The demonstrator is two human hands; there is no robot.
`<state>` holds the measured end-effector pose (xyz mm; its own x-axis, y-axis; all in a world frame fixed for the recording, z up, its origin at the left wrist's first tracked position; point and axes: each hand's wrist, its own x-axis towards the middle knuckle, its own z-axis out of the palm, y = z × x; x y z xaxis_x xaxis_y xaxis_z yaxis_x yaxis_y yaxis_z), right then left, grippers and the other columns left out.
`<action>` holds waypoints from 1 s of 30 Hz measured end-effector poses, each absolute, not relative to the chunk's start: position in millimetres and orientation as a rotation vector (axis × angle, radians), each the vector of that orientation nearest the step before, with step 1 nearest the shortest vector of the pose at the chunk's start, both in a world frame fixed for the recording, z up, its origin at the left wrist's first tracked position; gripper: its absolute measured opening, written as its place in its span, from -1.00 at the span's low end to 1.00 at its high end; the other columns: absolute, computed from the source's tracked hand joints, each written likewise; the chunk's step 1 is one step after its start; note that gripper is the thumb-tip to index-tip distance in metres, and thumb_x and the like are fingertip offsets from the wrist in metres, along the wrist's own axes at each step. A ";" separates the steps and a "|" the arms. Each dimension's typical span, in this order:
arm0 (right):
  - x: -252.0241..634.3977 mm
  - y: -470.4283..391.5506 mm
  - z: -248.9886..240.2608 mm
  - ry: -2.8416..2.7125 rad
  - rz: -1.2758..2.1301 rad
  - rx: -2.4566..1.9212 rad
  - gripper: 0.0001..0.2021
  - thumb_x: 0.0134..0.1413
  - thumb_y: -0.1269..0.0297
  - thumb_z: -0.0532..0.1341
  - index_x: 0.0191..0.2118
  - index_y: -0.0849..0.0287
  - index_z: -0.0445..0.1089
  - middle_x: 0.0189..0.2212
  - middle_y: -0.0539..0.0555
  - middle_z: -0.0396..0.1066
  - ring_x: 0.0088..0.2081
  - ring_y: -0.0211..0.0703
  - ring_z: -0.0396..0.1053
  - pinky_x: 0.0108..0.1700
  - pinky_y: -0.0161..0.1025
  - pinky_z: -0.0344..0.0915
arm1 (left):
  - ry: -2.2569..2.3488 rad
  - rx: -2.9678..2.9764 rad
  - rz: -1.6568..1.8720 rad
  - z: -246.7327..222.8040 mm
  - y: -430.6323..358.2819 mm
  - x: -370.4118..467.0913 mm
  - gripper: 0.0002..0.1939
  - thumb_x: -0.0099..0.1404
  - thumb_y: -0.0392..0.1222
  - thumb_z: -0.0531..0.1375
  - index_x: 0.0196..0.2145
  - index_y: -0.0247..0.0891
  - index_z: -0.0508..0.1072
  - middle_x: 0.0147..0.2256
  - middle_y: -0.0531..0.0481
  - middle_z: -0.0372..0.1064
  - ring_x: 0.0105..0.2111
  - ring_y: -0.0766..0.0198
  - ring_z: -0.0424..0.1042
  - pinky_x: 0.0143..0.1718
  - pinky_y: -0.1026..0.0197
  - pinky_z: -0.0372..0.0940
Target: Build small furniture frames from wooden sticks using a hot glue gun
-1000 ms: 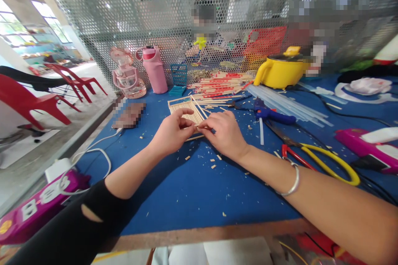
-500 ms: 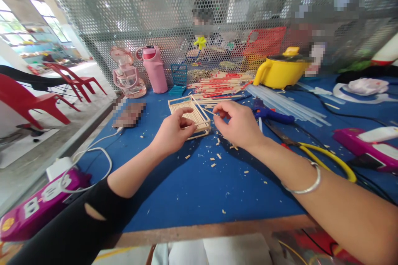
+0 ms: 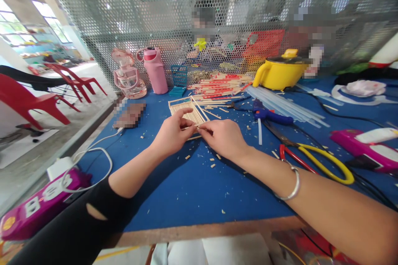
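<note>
A small frame of thin wooden sticks (image 3: 190,109) rests on the blue table, with a slatted floor and raised edges. My left hand (image 3: 174,131) pinches its near edge between thumb and fingers. Beside it, my right hand (image 3: 222,134) is closed at the frame's near right corner, its fingertips almost meeting the left ones. Whatever sits between the right fingertips is too small to make out. Behind the frame lies a pile of sticks with red marks (image 3: 217,85). A blue glue gun (image 3: 272,116) lies to the right of my right hand.
Scissors with yellow handles (image 3: 326,161) and red-handled pliers (image 3: 298,159) lie at the right, near clear glue sticks (image 3: 289,105). A yellow pot (image 3: 281,73), pink bottle (image 3: 155,72) and phone (image 3: 130,116) stand or lie around. A purple power strip (image 3: 43,196) is at left.
My right hand has moved left and slightly down, from beyond the frame's right side to its near corner beside my left fingertips. The thin stick it held no longer shows clearly.
</note>
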<state>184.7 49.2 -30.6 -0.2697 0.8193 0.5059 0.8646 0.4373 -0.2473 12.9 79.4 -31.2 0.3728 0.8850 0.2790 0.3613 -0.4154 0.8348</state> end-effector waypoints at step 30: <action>193.6 3.2 -9.2 -2.109 -0.706 -0.941 -0.73 0.21 0.34 0.10 -0.49 0.18 0.42 -0.61 -0.02 0.35 -0.53 -0.23 0.25 -0.41 -0.20 0.03 | 0.936 1.016 1.131 -17.5 1.7 46.6 -0.67 0.09 0.02 0.32 -0.33 -0.33 0.57 -0.40 -0.02 0.42 -0.41 0.37 0.31 -0.39 0.35 0.27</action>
